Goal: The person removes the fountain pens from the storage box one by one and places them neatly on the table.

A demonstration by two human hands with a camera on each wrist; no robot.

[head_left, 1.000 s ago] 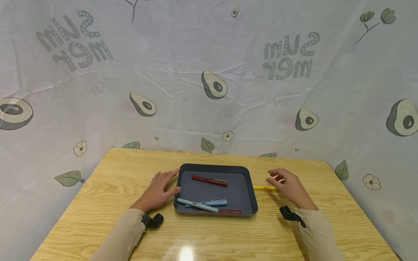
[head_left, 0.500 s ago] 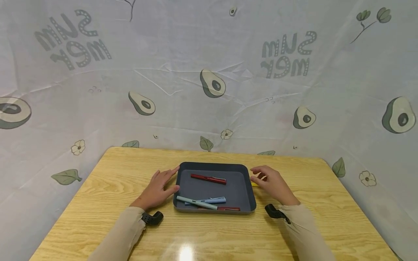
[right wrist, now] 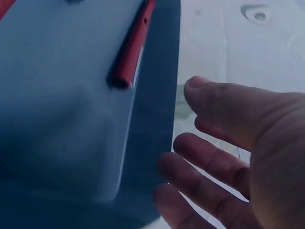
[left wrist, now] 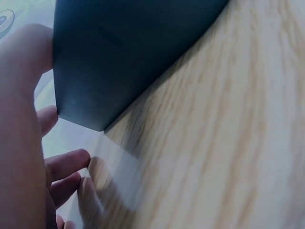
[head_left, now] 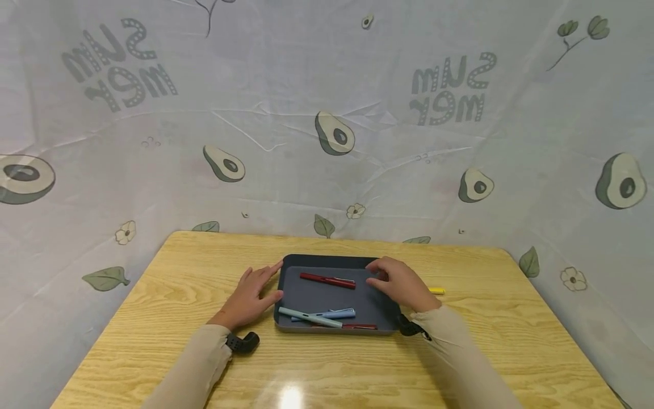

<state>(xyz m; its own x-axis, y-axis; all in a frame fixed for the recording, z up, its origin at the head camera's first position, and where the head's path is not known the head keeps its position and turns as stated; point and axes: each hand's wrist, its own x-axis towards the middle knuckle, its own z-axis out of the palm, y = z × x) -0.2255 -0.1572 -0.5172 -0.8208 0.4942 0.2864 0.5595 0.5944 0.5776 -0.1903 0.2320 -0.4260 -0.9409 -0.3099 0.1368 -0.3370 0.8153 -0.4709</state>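
Note:
A dark grey tray [head_left: 319, 296] lies on the table in the head view. My left hand [head_left: 247, 300] has its thumb and outstretched fingertips at the tray's left rim. Over the tray's right side hovers my right hand [head_left: 403, 284], fingers relaxed and apart, with nothing between them; the right wrist view shows the same right hand [right wrist: 233, 152] near the tray wall. Left of it in the tray lies a dark red pen [head_left: 327, 280]. Along the near side, a pale green pen [head_left: 309, 317] crosses a light blue pen [head_left: 339, 313], and a second red pen [head_left: 360, 326] is partly covered.
A yellow pen [head_left: 436, 291] lies on the wooden table [head_left: 327, 369] right of the tray, mostly hidden by the right hand. A patterned cloth [head_left: 286, 187] hangs behind the table's far edge.
My right hand has moved left, from above the yellow pen to over the tray's right side, uncovering that pen's right end. The left hand stays at the rim, and the pens have not moved.

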